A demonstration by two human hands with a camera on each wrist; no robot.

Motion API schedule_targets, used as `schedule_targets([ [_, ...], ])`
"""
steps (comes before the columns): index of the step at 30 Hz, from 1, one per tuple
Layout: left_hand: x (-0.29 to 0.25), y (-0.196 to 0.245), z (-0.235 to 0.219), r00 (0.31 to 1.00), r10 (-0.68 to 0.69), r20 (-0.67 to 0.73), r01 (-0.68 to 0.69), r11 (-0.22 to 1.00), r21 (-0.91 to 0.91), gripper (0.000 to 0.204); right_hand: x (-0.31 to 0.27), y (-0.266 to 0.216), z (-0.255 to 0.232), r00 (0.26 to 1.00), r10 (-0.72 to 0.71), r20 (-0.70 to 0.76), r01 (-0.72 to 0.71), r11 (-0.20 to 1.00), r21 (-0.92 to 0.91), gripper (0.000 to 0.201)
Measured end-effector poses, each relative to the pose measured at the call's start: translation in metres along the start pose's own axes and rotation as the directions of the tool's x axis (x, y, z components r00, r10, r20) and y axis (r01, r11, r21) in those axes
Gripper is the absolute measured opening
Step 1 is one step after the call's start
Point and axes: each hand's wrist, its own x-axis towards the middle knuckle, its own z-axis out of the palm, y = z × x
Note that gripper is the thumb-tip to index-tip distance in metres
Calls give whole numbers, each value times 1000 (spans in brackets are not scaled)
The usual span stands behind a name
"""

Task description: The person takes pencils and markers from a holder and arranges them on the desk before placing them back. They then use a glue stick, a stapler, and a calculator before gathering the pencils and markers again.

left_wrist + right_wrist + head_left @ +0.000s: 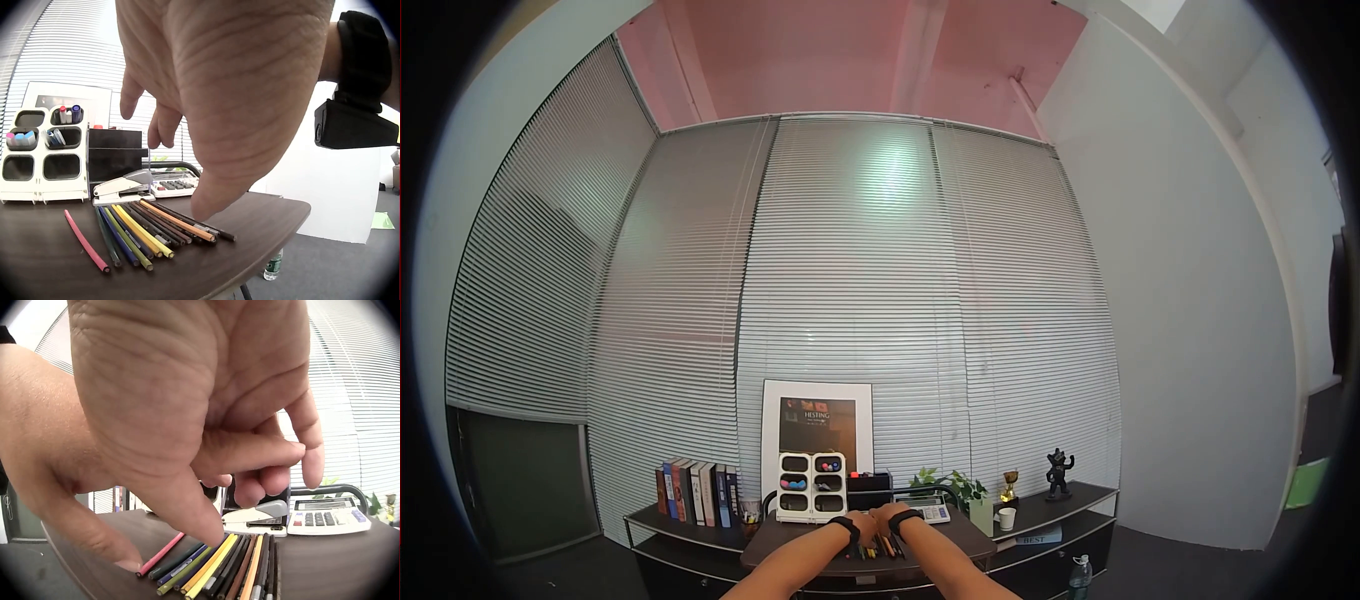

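Several coloured pencils (134,231) lie side by side on the dark table (44,250), running from yellow and olive through blue to black, brown and orange. A pink pencil (86,240) lies a little apart at their left end. My left hand (231,94) is over the row with loose fingers; in the right wrist view its thumb tip is right at the pink pencil's end. Close beside it, my right hand (162,406) hangs over the pencils, thumb pointing down at the yellow ones and fingers loosely bent. Neither hand grips a pencil.
Behind the pencils stand a white stapler (122,187), a calculator (175,185) and a white organizer (811,490) with markers in its pockets. Books (697,492) stand on the left shelf. A plant (965,488), paper cup (1006,518) and cat figure (1057,473) are to the right.
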Motion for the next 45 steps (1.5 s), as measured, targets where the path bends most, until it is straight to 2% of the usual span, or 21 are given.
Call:
schedule_targets([
  [4, 8, -7, 13, 997, 65, -29, -66, 997, -34, 52, 2, 0, 1, 999, -16, 39, 16, 1000, 2, 53],
  [7, 8, -7, 12, 997, 71, -25, -73, 994, -80, 52, -4, -1, -1, 999, -30, 40, 32, 998, -55, 49],
  [11, 4, -5, 6, 998, 65, -8, -65, 996, -55, 51, -12, -5, -5, 999, -16, 32, 17, 999, -32, 47],
  [13, 4, -4, 7, 1000, -10, 0, 10, 999, -52, 50, -9, -5, -2, 999, 20, -25, -18, 998, 67, 56],
  [14, 3, -5, 11, 999, -5, -53, 4, 999, -38, 50, -5, -4, 2, 1000, 17, -15, -15, 997, 77, 56],
  [16, 3, -2, 10, 1000, -24, -16, 24, 999, 29, 50, 4, -1, 9, 998, 0, -70, 6, 997, 78, 52],
  [19, 0, 0, 11, 999, -48, -24, 48, 999, 3, 52, 23, 6, 29, 987, -30, -160, 47, 994, 103, 37],
  [20, 0, 1, 14, 998, -47, -30, 47, 999, -1, 53, 28, 6, 33, 985, -66, -162, 76, 996, 55, 34],
  [23, -3, 6, 17, 997, -80, -6, 80, 996, -34, 52, 19, 1, 38, 974, -24, -225, 39, 997, 64, 31],
  [24, -8, 10, 17, 997, -79, -18, 77, 995, -63, 51, 22, 1, 45, 969, -13, -249, 48, 989, 138, 30],
  [26, -16, 17, 8, 991, -110, 83, 122, 980, -160, 53, 20, -3, 47, 983, -32, -182, 51, 994, 102, 30],
  [28, -8, 10, 42, 991, -55, -121, 37, 989, -144, 54, 19, -8, 54, 979, -6, -202, 29, 994, 110, 30],
  [32, -14, 12, 37, 998, -56, -30, 52, 991, -123, 51, 27, -9, 64, 982, -33, -185, 58, 989, 133, 31],
  [35, -11, 12, 47, 992, -92, -88, 79, 987, -142, 48, 25, -9, 66, 964, -51, -260, 95, 982, 163, 27],
  [38, -20, 20, 31, 990, -111, -83, 99, 986, -136, 49, 22, -8, 63, 969, -26, -245, 76, 977, 197, 31],
  [40, -24, 27, 18, 987, -157, 14, 158, 980, -119, 51, 20, -9, 59, 982, -50, -179, 86, 977, 195, 30],
  [41, -23, 25, 27, 984, -153, -88, 141, 981, -131, 56, 22, -8, 62, 978, -58, -201, 96, 979, 181, 30],
  [42, -15, 21, 32, 984, -176, 10, 176, 974, -144, 56, 18, -11, 59, 982, -30, -189, 58, 988, 146, 33],
  [43, -20, 24, 23, 985, -170, 33, 173, 975, -137, 55, 21, -9, 58, 989, -51, -140, 67, 991, 112, 36],
  [44, -12, 18, 35, 994, -104, -27, 102, 994, -49, 54, 14, -10, 46, 991, -44, -129, 64, 985, 159, 39],
  [45, -11, 16, 39, 993, -98, -71, 94, 994, -51, 55, 12, -10, 41, 991, -55, -119, 72, 988, 138, 40],
])
